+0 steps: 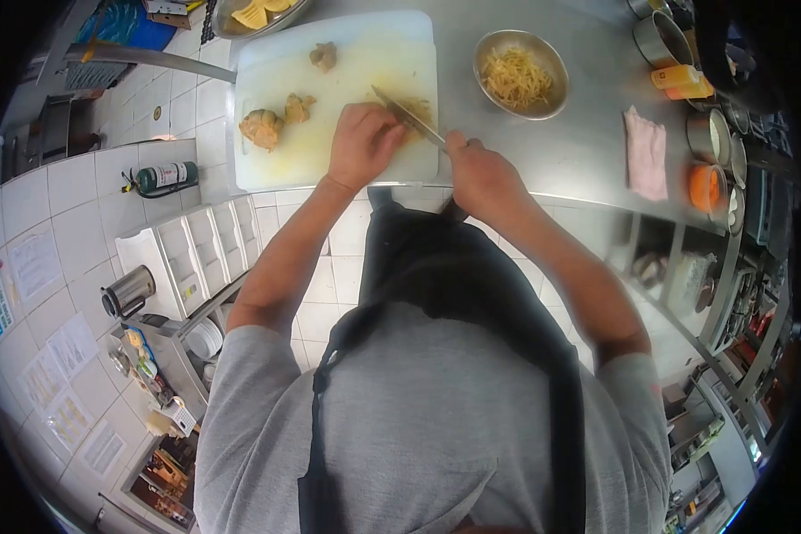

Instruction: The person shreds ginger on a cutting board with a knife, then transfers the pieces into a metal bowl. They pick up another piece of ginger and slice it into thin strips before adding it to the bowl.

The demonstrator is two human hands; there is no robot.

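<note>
My right hand [482,173] grips a kitchen knife [416,123], its blade slanting up and left over the white cutting board [329,53]. Close beside the blade, my left hand [363,142] has its fingers curled down at the board; whatever lies under them is hidden. Thin yellowish shreds [416,109] lie on the board just past the blade. Left of my left hand are a large brownish, knobbly piece [260,130] and a smaller piece [299,108]. Another small brown piece [323,57] sits near the board's far side.
A metal bowl [561,80] of yellowish shreds [516,78] stands right of the board. Farther right are a pink cloth [646,153], a yellow-orange bottle [681,80] and several metal containers [708,135]. Another bowl [231,27] with yellow pieces stands at the far left.
</note>
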